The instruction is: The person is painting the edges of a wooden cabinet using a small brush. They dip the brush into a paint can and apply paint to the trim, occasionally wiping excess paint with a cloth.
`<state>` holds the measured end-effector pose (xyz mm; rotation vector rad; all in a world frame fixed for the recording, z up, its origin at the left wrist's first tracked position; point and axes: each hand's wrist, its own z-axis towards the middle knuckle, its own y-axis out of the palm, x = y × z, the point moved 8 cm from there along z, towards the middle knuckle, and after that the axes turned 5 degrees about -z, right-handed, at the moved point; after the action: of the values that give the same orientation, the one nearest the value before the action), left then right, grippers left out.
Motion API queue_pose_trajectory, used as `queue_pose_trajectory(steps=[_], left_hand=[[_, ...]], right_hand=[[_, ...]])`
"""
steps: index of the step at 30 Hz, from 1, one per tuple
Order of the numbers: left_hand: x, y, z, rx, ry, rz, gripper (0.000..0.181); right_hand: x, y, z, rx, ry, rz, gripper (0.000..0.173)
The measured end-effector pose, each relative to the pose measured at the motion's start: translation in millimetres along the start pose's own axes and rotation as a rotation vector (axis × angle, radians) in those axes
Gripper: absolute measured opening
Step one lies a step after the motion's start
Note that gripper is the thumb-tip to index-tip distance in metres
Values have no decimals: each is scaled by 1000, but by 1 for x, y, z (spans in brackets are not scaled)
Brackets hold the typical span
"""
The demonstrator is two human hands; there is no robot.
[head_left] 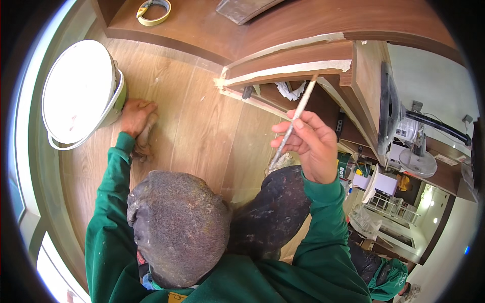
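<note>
My right hand [316,146] grips a slim artist's paintbrush [297,115] between thumb and fingers. Its brown bristle tip points up, close to the lower edge of a brown wood cabinet panel [288,57]. Pale masking tape [291,71] runs along that panel. On the wood-look floor at the left, my left hand [138,117] rests beside a green bucket [120,99] with a white lid [75,91]. Its fingers are partly hidden, and whether they hold anything is unclear.
A roll of masking tape [161,19] lies on the brown wood ledge [197,34]. Crumpled white paper [290,91] is in the cabinet opening. A fan [416,161] stands at the right. Another person in a green shirt [390,276] is at lower right, near a plastic bag [363,221].
</note>
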<state>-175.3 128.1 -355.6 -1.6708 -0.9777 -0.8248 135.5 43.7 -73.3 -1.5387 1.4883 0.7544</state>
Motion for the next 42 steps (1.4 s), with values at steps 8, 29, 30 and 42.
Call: queue_pose_trajectory(steps=[8, 29, 30, 42], left_hand=[[-1, 8, 2, -72, -30, -36, 43], [-7, 4, 1, -54, -54, -27, 41], [-9, 5, 1, -49, -55, -29, 41], [2, 3, 0, -52, -34, -50, 38]], right_hand=[[49, 4, 25, -42, 129, -35, 25], [58, 10, 29, 1, 189, -124, 20], [53, 11, 28, 3, 168, -116, 19], [92, 15, 54, -46, 271, -90, 19]])
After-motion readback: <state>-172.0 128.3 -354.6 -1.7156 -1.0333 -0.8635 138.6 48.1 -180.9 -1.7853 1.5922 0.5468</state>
